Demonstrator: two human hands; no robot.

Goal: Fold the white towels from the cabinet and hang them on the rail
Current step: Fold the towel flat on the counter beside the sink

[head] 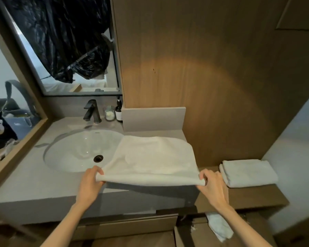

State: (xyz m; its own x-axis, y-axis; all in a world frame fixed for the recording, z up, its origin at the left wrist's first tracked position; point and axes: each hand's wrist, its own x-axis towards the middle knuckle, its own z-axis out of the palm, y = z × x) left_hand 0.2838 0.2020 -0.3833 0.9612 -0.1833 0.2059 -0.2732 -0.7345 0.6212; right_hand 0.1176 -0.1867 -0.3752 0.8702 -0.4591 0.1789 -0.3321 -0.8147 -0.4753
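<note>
Grey desk [29, 184] is covered at its right end by a white towel [155, 157], judged soft and limp; its near corners are pinched in the curled fingers [96, 169] of left hand [91, 181] and right hand [212, 184].

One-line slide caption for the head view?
Left hand and right hand pinch the near corners of a white towel on the counter beside the sink; a folded towel lies on the shelf.

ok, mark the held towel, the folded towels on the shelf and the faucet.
held towel [155, 157], head view, middle of its flat upper face.
folded towels [248, 172], head view, top face of the pile.
faucet [95, 113], head view, black upright body.
</note>
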